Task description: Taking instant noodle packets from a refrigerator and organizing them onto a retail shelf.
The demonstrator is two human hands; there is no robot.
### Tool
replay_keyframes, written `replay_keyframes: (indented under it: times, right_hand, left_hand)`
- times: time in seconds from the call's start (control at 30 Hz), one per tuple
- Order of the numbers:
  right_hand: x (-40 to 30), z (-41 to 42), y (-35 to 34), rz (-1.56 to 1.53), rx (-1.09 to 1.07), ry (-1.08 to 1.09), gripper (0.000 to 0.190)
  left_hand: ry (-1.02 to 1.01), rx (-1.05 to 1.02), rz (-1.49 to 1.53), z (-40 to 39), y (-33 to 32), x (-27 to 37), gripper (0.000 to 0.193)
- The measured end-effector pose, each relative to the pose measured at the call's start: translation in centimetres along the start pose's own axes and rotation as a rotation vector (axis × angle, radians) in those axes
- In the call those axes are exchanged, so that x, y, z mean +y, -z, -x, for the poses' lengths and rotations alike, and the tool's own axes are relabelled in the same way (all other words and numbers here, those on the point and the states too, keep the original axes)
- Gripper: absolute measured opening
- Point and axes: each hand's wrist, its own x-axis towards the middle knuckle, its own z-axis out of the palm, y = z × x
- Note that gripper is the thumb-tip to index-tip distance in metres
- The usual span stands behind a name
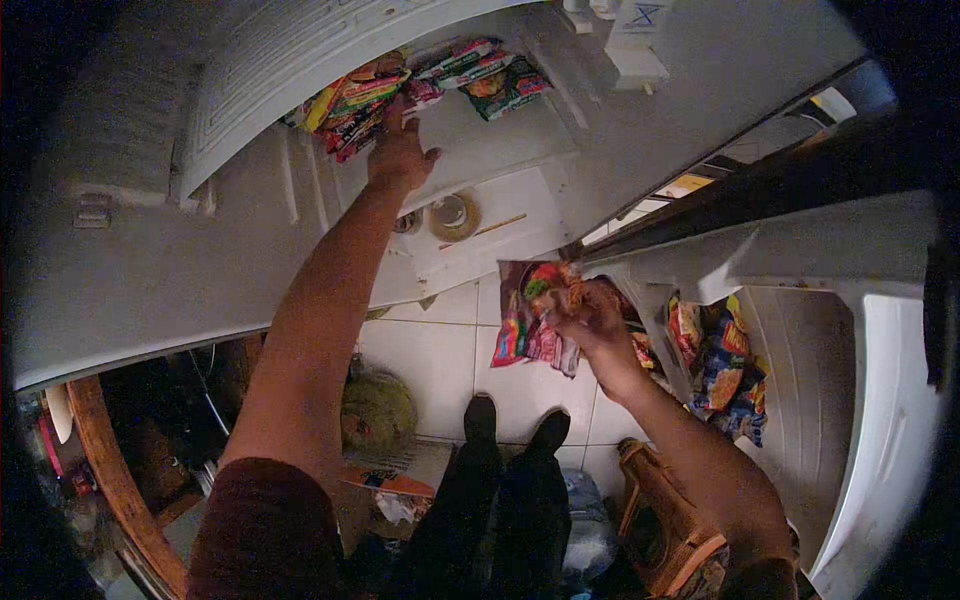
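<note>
My left hand [401, 154] reaches onto a shelf inside an open white refrigerator. Its fingers are at a heap of colourful instant noodle packets [356, 101], thumb spread away; the fingertips are hard to make out. To the right on that shelf lies a green and red packet [501, 91]. My right hand [589, 311] is shut on a dark red noodle packet [517, 330] with a food picture, held above the tiled floor between refrigerator and door.
The refrigerator door [795, 360] swings out at right, with more packets [724, 367] in its rack. Below the shelf sit a round container [454, 216] and a thin stick [487, 231]. A green melon-like object [379, 412], a cardboard box [397, 476], a plastic bottle [585, 502] and an orange-brown basket [667, 517] stand near my feet.
</note>
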Motion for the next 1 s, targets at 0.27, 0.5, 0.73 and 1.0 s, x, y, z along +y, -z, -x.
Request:
replay_keyframes:
  times: [0.27, 0.5, 0.73, 1.0]
  right_hand:
    - [0.1, 1.6, 0.6, -0.048, -0.099, 0.014, 0.047]
    - [0.3, 2.4, -0.6, -0.073, -0.027, 0.056, 0.053]
    - [0.6, 3.3, 0.5, -0.075, -0.003, 0.006, 0.056]
    - [0.1, 3.6, 0.9, 0.052, 0.087, -0.064, 0.062]
  left_hand:
    - [0.042, -0.288, -0.005, 0.5, -0.4, -2.2, 0.085]
    - [-0.031, 0.083, -0.197, -0.3, -1.5, -4.1, 0.076]
    - [-0.112, 0.158, 0.045, 6.0, -0.7, 1.7, 0.050]
    - [0.635, -0.170, 0.591, 2.9, -7.8, 1.2, 0.094]
